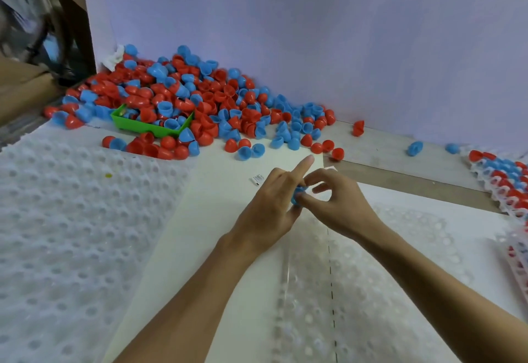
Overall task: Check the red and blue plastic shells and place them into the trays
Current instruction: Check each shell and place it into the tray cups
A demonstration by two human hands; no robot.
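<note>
Both hands meet over the white sheet on the counter. Left hand and right hand pinch one blue shell between them; left index finger points straight out. Shell pile lies beyond the sheet, burying a green bin. Clear tray sits right of the sheet.

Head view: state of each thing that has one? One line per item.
blue shell: held between both hands, above the white sheet
left hand: holds the blue shell, index finger straight
right hand: pinches the blue shell
green bin: upright, holding shells, half buried in the pile
shell pile: loose, unsorted
left tray: empty
clear tray: empty
far right tray: filled
</note>
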